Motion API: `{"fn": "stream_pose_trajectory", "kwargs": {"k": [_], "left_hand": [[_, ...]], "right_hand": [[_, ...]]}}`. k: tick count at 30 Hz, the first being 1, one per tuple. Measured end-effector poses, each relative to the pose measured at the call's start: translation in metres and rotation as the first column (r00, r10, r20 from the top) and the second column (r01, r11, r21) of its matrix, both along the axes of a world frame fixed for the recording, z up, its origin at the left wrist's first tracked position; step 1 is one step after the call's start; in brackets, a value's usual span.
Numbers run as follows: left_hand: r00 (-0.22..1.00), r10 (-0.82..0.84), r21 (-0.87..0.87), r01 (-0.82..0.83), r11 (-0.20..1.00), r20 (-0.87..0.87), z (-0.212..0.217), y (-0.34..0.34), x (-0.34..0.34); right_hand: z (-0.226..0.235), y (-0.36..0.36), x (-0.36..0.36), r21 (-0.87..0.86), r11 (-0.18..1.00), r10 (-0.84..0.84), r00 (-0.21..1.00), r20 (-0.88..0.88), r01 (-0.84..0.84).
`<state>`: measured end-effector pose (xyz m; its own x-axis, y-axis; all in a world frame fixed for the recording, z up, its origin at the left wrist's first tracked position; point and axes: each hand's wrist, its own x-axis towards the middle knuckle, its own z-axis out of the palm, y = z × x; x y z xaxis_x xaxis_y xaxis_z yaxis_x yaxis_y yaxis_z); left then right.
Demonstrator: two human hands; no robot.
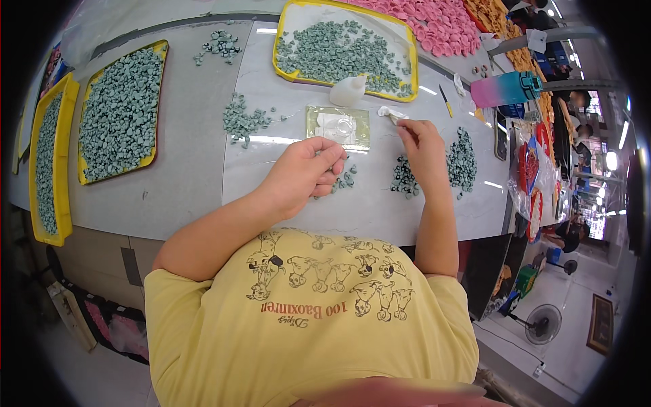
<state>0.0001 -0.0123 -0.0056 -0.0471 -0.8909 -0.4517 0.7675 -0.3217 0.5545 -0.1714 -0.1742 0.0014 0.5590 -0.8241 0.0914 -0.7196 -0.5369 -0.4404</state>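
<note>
My left hand [302,175] is closed over the table, thumb against curled fingers; whatever it pinches is hidden. Beside its fingertips lies a small group of grey-green pieces [347,179]. My right hand [425,154] has its fingers drawn together just by a crumpled white tissue [392,114]; I cannot make out what is in them. Between the hands, a little farther off, sits a clear yellowish plate [365,135] with white material on it. A white squeeze bottle [347,92] stands behind that plate. Piles of dark green pieces [405,179] flank my right wrist.
Trays with yellow rims [277,57] full of grey-green pieces stand at the back and left, with a yellow bin [66,163] at the far left. Loose pieces [244,121] lie left of the plate. A pink-blue drink bottle [503,89] and a yellow-handled knife [447,106] are at right.
</note>
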Motion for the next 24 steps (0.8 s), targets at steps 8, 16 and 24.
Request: {"fn": "stream_pose_trajectory", "kwargs": {"k": [8, 16, 24], "left_hand": [[0.989, 0.148, -0.048, -0.147, 0.988, 0.018, -0.009, -0.003, -0.001], [0.975, 0.215, -0.077, -0.21, 0.975, 0.058, -0.005, 0.001, 0.003], [0.975, 0.206, -0.065, -0.201, 0.977, 0.084, 0.001, 0.002, 0.005]], "right_hand": [[-0.017, 0.023, 0.015, -0.042, 0.979, 0.203, 0.965, 0.166, -0.198], [-0.024, 0.032, 0.018, -0.194, 0.934, 0.317, 0.947, 0.058, -0.301], [-0.011, 0.039, 0.026, -0.173, 0.942, 0.312, 0.941, 0.131, -0.288]]}}
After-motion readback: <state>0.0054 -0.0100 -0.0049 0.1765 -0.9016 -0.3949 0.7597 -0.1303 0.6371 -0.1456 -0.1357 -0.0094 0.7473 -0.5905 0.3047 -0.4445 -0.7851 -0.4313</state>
